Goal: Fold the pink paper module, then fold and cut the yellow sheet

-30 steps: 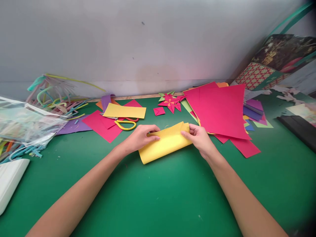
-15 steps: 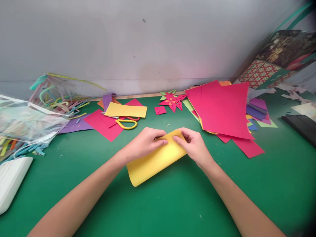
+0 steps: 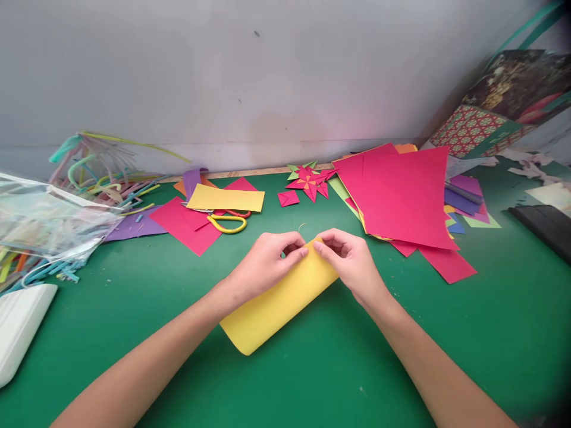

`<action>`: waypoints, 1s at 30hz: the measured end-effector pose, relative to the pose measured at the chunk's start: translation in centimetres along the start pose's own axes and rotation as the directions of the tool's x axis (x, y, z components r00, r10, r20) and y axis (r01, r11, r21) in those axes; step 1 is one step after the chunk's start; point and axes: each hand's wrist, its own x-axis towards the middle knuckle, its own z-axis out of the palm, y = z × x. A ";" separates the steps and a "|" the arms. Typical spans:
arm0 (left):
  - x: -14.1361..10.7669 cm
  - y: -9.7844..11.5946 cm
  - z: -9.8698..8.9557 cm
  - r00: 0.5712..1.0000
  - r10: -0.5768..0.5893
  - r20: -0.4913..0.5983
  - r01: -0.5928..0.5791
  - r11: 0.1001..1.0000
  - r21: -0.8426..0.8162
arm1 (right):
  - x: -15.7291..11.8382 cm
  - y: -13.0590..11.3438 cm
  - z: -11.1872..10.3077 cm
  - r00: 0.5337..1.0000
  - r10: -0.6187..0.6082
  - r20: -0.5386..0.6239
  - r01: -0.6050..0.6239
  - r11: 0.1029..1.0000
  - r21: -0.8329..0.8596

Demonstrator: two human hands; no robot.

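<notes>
A yellow sheet of paper [image 3: 281,303], bent over on itself along its near long side, slants above the green table. My left hand [image 3: 276,261] pinches its far edge between thumb and fingers. Close beside it, my right hand [image 3: 345,255] pinches the sheet's far right corner, thumb on top. The fingertips behind the paper are hidden. Beyond my hands lie a small folded red paper square [image 3: 288,198] and a red folded-paper star [image 3: 308,181] with an orange centre.
Scissors with a yellow handle [image 3: 227,224] lie under a yellow strip [image 3: 225,197] on red paper. Large red sheets [image 3: 401,196] are stacked at right. Pipe cleaners [image 3: 107,172] and a clear plastic bag [image 3: 53,214] sit left, near a white object [image 3: 24,327].
The yellow sheet has tilted more steeply, its lower left end swinging towards me. My left thumb has slid slightly right along the edge, closer to my right hand.
</notes>
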 end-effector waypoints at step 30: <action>-0.1 -0.6 -0.7 0.998 -0.025 0.060 0.024 1.000 0.019 | 0.5 0.8 -0.9 0.995 0.004 -0.100 -0.007 1.000 -0.027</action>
